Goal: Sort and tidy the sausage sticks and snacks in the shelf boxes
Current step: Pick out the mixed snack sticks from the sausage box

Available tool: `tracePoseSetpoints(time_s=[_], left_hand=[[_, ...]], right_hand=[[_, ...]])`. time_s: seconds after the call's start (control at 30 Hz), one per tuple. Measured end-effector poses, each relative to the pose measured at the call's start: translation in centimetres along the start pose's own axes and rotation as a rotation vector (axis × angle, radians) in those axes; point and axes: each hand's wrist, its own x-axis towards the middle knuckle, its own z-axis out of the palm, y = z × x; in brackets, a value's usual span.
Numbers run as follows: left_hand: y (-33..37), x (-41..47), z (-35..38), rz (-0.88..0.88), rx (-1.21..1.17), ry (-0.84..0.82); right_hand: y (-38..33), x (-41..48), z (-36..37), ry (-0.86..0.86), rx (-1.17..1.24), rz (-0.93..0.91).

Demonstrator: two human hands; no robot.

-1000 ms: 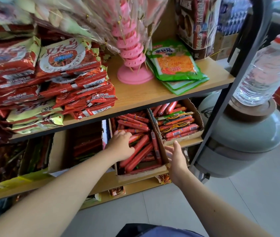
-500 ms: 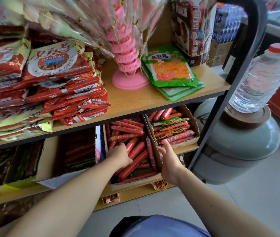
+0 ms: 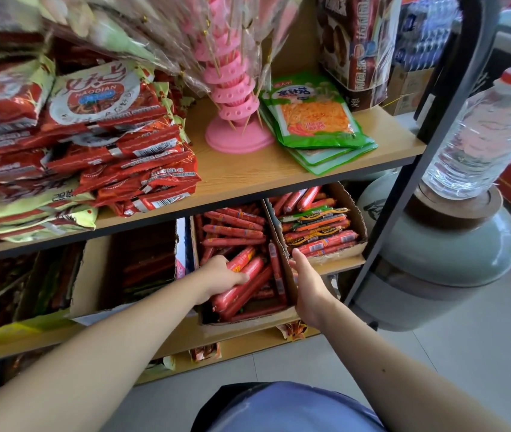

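Curling down since a second ago, the left hand (image 3: 221, 275) has come from the back of the middle box (image 3: 241, 325) toward its front and now grips the thick red sausages (image 3: 249, 286), fingers wrapped over them with no slack. The right hand (image 3: 308, 288), spread and clear of the cardboard a second ago, has closed in and clasps that box's side wall, thumb lying up the inner face; the fingers are hidden on the far side, so how tightly they hold cannot be told. Between the two hands the thick sausages run slantwise toward the front corner. Beyond the left hand's knuckles, thin sausage sticks (image 3: 232, 232) lie crosswise in a loose heap at the back of the same box. Just past the right thumb, the right box (image 3: 338, 255) holds flat sausage packs (image 3: 319, 232) stacked in layers, with a few loose red sticks behind them. Outward of the left forearm, the left box (image 3: 92, 275) stands in shadow with dark red packets (image 3: 145, 263) inside, too dim to read.
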Motion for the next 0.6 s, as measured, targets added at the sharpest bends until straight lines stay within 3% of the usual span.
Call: tracePoseSetpoints(time_s=[0.13,0.2,0.33,0.47,0.6], left_hand=[[-0.6,-2.3,-1.1,0.025,-0.347,-0.126],[-1.0,-3.6,-1.5,0.042,-0.52,-0.193],[-1.6,-5.4,-2.0,0.089,-0.766,-0.25],[-1.6,-6.6,-1.5,0.094,-0.823,-0.363],[-0.6,-7.1,0.0,0.065,-0.729,-0.47]], right_hand=[[0.6,1.4,0.2,0.353,-0.391,-0.125],[0.3,1.4,0.6,0.387,-0.351,-0.209],[0.3,0.8,1.4,0.168,-0.2,-0.202],[0.3,-0.7,2.1,-0.157,0.077,-0.126],[1.2,-0.6,1.7,-0.157,0.265,-0.081]])
